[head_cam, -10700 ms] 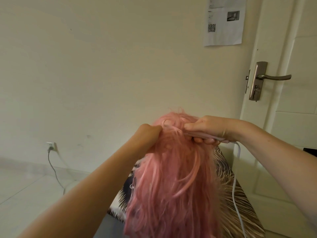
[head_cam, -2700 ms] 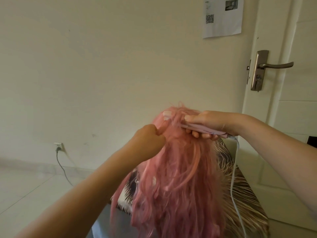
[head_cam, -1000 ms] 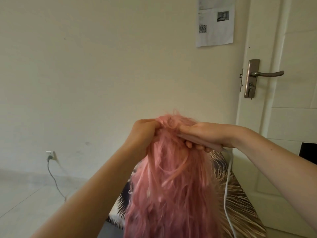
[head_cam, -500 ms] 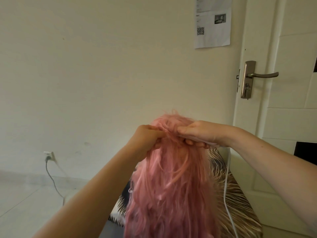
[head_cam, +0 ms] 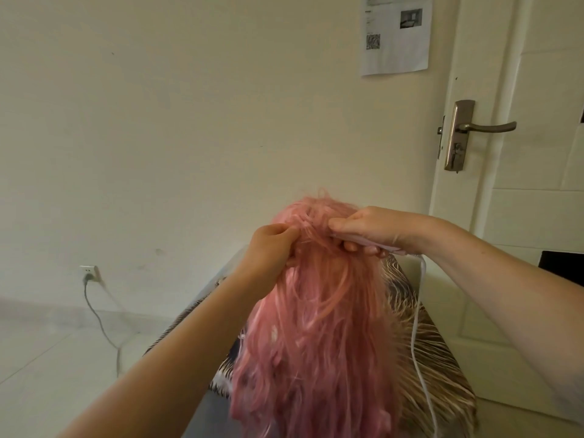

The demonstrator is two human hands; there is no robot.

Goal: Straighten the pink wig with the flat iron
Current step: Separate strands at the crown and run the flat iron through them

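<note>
Forearms reached forward from the bottom edge. Wig [head_cam: 319, 327] hung pink between them, its crown at the hands. Left hand [head_cam: 268, 248] pinched strands at the crown. Just right of it, right hand [head_cam: 373, 230] clasped the iron [head_cam: 384, 247], its cord [head_cam: 417, 327] trailing down. Beyond, a door handle [head_cam: 483, 126] sat upper right.

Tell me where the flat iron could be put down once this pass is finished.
Bare room: the patterned cloth right of the pink wig, though the white cord crosses it, and the pale floor left, beyond the grey cable. Crowded: the wig's crown, where the left hand grips hair and the right hand holds the flat iron.
</note>
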